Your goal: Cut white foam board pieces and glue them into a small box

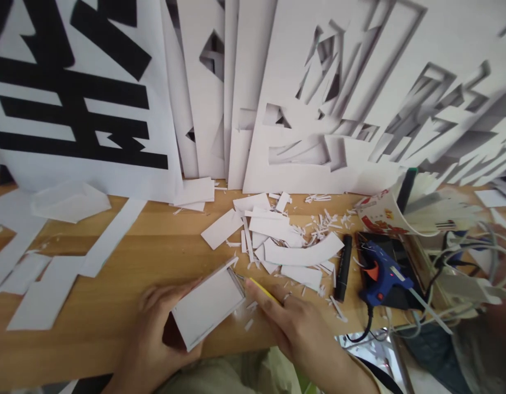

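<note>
My left hand [158,331] is closed around the left end of a small white foam-board box [209,306], held tilted over the front of the table. A yellow craft knife [264,291] sits in my right hand [296,323], the index finger stretched along its handle. Its blade reaches the right end of the box and seems to touch the edge there. Just beyond the box lies a heap of white board offcuts [277,224], with a curved strip [304,251] and many thin slivers.
Cut-out white boards [256,153] and a printed black-and-white sheet [80,109] stand at the back. A black marker [343,268], a blue glue gun [384,273], cables and a paper bucket [379,213] are at right. White letter-like pieces [59,273] lie left.
</note>
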### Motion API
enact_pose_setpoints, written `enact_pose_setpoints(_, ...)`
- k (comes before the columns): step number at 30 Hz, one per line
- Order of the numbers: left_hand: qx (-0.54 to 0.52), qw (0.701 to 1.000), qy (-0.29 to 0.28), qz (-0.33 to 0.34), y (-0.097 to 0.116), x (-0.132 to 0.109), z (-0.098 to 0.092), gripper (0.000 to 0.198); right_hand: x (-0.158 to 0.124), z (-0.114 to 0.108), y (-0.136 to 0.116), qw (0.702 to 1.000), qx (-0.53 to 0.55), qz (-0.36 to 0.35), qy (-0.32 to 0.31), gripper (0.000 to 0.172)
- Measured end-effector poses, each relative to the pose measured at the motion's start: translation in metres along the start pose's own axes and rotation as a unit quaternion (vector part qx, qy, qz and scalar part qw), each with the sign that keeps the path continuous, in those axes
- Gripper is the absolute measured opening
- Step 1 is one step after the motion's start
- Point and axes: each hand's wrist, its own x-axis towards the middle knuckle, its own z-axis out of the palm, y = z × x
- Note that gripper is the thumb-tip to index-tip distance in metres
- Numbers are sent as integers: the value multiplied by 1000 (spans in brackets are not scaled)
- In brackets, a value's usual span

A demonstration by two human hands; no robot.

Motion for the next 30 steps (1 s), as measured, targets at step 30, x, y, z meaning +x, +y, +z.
enact_pose_setpoints(30,-22,995,-65,-78,-6,-2,-8,57,17,-23,15,993,-73,3,-97,88)
